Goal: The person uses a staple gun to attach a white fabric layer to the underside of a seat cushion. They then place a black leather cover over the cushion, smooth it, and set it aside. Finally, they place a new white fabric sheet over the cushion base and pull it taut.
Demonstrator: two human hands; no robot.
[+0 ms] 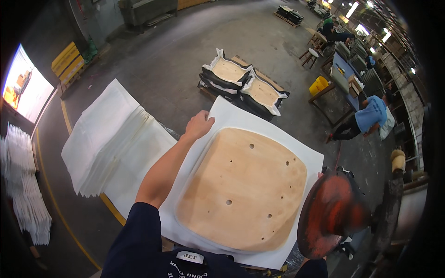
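Note:
A tan plywood seat panel (245,185) with rounded corners and several drilled holes lies on a white sheet (303,155), probably foam or padding, in front of me. At the sheet's far left edge, my left hand (200,125) is closed with fingers curled, gripping the edge near the corner. On the right, a worn red disc-shaped tool or fixture (327,213) with a blurred hub covers most of my right hand (320,175). Only a bit of finger shows by the sheet's right edge, so its grip is hidden.
Left of the panel leans a stack of white sheets (111,134); another stack (25,185) stands farther left. Beyond, padded panels (264,90) lie on a pallet. At right are a worker in blue (371,113), a workbench (343,69) and a yellow bucket (318,86).

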